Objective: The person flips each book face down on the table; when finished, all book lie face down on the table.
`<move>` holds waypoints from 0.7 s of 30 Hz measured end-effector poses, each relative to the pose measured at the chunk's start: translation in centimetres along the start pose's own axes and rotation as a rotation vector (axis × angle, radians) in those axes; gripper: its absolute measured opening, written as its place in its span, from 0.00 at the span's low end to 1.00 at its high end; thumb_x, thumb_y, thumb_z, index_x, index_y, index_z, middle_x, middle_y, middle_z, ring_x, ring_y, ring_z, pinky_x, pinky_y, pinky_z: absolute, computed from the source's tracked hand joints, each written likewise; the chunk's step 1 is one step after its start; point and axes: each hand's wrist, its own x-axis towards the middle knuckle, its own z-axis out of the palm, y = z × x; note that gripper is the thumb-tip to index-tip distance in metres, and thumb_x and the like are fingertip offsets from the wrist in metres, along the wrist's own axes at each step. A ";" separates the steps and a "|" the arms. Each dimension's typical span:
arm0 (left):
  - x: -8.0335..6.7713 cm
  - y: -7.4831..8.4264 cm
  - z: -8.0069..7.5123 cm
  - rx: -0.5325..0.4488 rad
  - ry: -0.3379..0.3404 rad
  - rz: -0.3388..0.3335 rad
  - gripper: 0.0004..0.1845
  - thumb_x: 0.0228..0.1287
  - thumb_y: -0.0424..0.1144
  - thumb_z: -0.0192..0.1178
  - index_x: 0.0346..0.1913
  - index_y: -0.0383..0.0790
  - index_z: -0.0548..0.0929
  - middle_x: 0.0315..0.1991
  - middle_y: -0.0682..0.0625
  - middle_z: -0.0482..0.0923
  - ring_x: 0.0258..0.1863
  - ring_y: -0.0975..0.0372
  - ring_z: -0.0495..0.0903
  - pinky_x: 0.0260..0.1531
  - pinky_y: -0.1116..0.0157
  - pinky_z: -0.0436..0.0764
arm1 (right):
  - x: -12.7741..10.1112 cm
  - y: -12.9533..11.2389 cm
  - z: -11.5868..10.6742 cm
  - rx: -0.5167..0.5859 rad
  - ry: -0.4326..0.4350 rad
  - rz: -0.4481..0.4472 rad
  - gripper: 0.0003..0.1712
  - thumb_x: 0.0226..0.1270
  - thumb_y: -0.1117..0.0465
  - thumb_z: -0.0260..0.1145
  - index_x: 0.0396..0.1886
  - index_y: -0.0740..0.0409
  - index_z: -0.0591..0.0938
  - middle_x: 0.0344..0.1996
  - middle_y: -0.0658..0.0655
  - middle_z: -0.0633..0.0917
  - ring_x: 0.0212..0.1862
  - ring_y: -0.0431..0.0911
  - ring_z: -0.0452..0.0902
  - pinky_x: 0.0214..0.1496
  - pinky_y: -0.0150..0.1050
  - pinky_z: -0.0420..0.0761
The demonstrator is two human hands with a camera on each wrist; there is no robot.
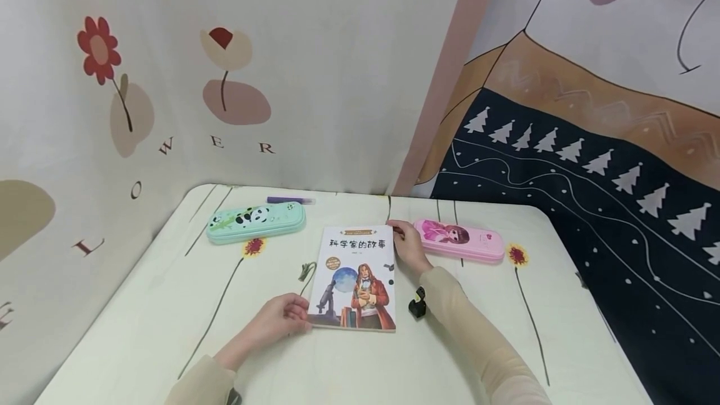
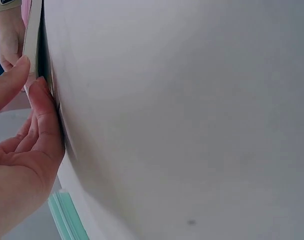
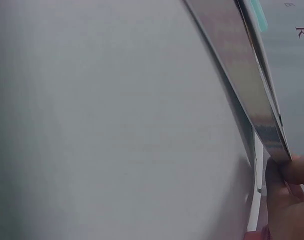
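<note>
— Where is the book (image 1: 356,280)?
— Flat on the counter (image 1: 169,305), near the middle, cover up. The left hand (image 1: 278,320) pinches its near left corner; the right hand (image 1: 409,246) holds its far right corner.
— Do the wrist views add anything?
— The left one shows thumb and fingers (image 2: 44,115) nipping the book's edge. The right one shows only fingertips (image 3: 287,175) at the edge.
— And around it?
— A green pencil case (image 1: 255,221) toward the far left corner, a pink one (image 1: 458,240) beside the right hand.
</note>
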 end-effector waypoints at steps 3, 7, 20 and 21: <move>-0.2 0.0 -0.1 -0.014 -0.009 0.013 0.25 0.46 0.37 0.68 0.47 0.30 0.73 0.32 0.48 0.77 0.31 0.62 0.75 0.29 0.71 0.77 | 0.0 -0.1 0.0 -0.010 0.007 -0.013 0.18 0.62 0.74 0.53 0.51 0.63 0.78 0.50 0.63 0.78 0.51 0.54 0.75 0.55 0.45 0.74; -0.4 -0.3 -0.1 -0.051 -0.030 0.065 0.28 0.50 0.37 0.66 0.54 0.33 0.67 0.32 0.46 0.78 0.29 0.63 0.77 0.25 0.69 0.77 | 0.0 -0.4 -0.1 -0.006 0.013 -0.020 0.18 0.61 0.75 0.53 0.51 0.64 0.77 0.49 0.64 0.78 0.51 0.54 0.75 0.55 0.45 0.74; -1.1 0.4 0.3 -0.055 0.106 0.237 0.12 0.56 0.43 0.61 0.42 0.45 0.82 0.42 0.49 0.82 0.38 0.71 0.78 0.38 0.73 0.78 | -0.1 -0.8 -0.7 0.044 -0.001 0.060 0.17 0.61 0.72 0.55 0.50 0.60 0.78 0.49 0.60 0.79 0.51 0.51 0.75 0.56 0.42 0.74; -1.2 0.6 0.3 -0.062 0.126 0.247 0.12 0.56 0.44 0.61 0.42 0.45 0.82 0.42 0.49 0.82 0.38 0.71 0.78 0.38 0.73 0.78 | -0.1 -0.9 -0.9 0.055 -0.008 0.065 0.17 0.61 0.72 0.55 0.50 0.61 0.78 0.49 0.61 0.79 0.51 0.52 0.75 0.56 0.42 0.74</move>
